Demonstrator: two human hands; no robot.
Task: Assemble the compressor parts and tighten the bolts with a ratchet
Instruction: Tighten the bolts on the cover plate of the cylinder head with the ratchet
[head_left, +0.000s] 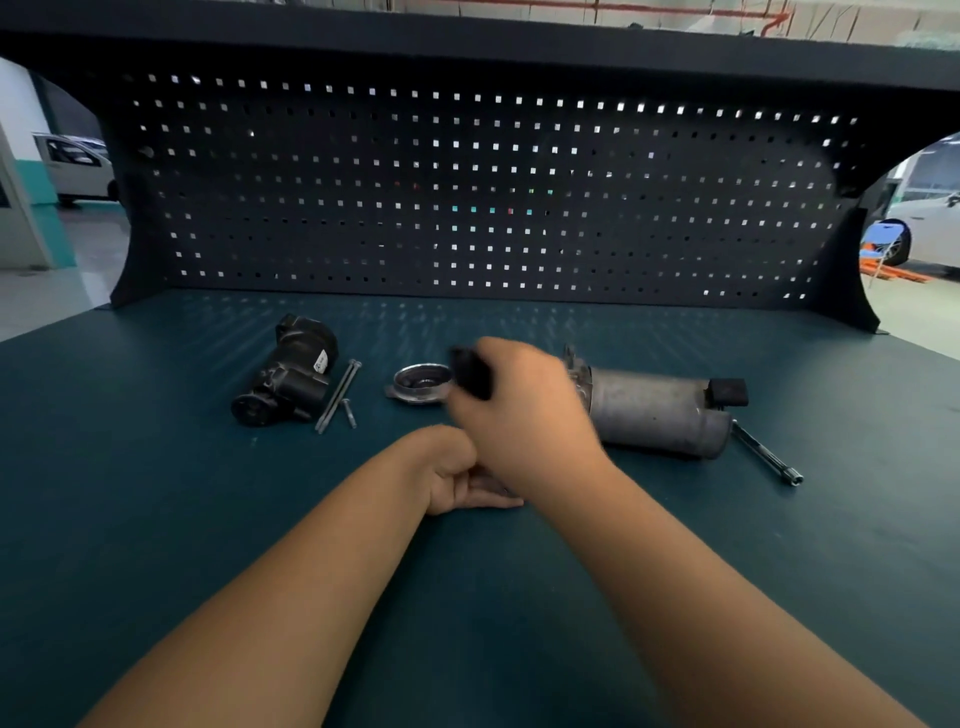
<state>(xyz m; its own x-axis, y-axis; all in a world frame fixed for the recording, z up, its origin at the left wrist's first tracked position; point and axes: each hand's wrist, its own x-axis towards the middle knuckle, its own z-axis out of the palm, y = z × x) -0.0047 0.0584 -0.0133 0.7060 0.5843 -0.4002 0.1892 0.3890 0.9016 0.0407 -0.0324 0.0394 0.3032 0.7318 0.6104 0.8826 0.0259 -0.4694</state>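
Matte teal bench (156, 519), right hand (524, 415) fingers gripping black part (470, 374), left hand (452, 478) fingers hidden

**Legible markings: none**

Obs. 1: a small white label (321, 361) is stuck to the side of the black compressor head (291, 371), which lies at the left of the surface (156, 493).

Obs. 2: dark print shows on the label, a few short lines at most. From where I stand it is too small and too blurred to make out any letter, number or brand.
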